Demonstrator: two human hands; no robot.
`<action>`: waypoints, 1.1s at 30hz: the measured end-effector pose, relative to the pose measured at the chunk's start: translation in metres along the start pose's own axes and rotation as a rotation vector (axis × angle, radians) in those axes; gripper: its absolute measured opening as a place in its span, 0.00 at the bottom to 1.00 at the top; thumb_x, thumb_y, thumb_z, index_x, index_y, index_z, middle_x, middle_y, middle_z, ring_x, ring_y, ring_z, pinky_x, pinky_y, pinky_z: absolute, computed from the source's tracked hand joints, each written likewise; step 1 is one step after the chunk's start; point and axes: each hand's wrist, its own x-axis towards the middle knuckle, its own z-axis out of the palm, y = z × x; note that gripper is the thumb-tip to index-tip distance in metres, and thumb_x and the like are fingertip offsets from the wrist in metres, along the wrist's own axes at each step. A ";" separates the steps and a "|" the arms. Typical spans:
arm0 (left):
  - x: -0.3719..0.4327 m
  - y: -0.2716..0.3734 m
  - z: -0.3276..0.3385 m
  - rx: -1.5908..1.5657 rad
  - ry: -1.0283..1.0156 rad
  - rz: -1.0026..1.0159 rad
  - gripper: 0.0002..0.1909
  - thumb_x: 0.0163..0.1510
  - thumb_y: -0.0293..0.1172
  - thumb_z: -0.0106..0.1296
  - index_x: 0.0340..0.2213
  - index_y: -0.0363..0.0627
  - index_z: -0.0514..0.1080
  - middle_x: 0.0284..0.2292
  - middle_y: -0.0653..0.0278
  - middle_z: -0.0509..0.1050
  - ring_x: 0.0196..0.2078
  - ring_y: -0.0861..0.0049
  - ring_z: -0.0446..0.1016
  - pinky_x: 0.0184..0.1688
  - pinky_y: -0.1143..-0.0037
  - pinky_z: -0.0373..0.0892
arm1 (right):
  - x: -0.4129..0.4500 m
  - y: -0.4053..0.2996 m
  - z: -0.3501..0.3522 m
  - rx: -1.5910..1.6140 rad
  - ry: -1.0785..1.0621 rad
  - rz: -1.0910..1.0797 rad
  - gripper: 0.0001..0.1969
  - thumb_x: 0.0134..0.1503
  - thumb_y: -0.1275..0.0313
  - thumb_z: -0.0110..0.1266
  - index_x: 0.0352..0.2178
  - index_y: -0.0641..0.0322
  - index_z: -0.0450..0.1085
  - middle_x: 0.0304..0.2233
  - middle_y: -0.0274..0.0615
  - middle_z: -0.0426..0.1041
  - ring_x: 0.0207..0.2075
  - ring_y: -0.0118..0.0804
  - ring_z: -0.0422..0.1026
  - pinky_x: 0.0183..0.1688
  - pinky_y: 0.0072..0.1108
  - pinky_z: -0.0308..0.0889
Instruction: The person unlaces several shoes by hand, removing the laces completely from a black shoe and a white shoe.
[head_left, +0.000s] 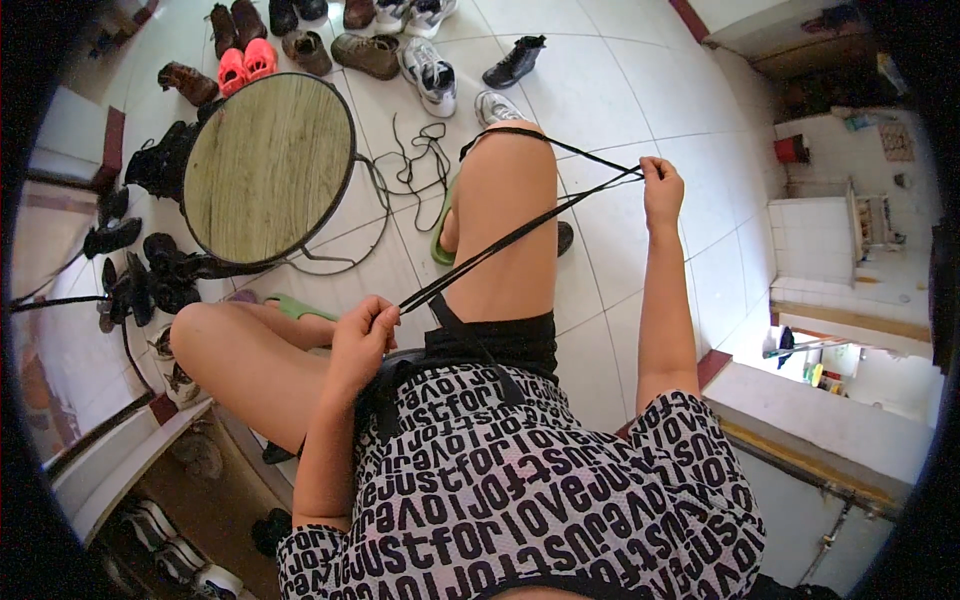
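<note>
A long black shoelace stretches taut and doubled between my two hands. My left hand grips it above my lap, with the fingers closed around the strands. Out to the right, past my raised knee, my right hand pinches the other end of the loop between thumb and fingers. One strand runs from the right hand back over my right knee. More dark laces lie in a loose tangle on the tiled floor beyond my knee.
A round wood-topped stool stands at the left. Several shoes surround it, among them coral sneakers, a brown shoe, a grey-white sneaker and a black boot. A shoe rack is at lower left.
</note>
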 end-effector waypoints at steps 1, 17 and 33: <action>-0.002 0.002 0.001 0.063 -0.001 0.024 0.12 0.55 0.33 0.45 0.22 0.39 0.65 0.14 0.72 0.63 0.17 0.87 0.62 0.19 0.84 0.58 | 0.000 -0.001 0.001 0.007 0.023 0.009 0.11 0.50 0.67 0.55 0.29 0.66 0.73 0.30 0.41 0.73 0.31 0.32 0.69 0.36 0.21 0.63; -0.042 0.029 -0.059 -0.194 0.136 -0.017 0.12 0.58 0.36 0.39 0.25 0.42 0.63 0.18 0.72 0.61 0.19 0.85 0.58 0.22 0.84 0.55 | 0.006 -0.039 -0.005 -0.113 -0.079 -0.298 0.14 0.55 0.58 0.49 0.29 0.58 0.73 0.21 0.39 0.74 0.23 0.32 0.70 0.27 0.21 0.63; -0.071 0.019 -0.099 0.732 0.436 0.147 0.10 0.56 0.31 0.44 0.35 0.36 0.67 0.27 0.60 0.70 0.29 0.73 0.69 0.33 0.78 0.65 | 0.005 -0.082 0.023 -0.157 -0.374 -0.454 0.16 0.55 0.57 0.47 0.28 0.56 0.74 0.20 0.41 0.73 0.22 0.38 0.71 0.25 0.24 0.64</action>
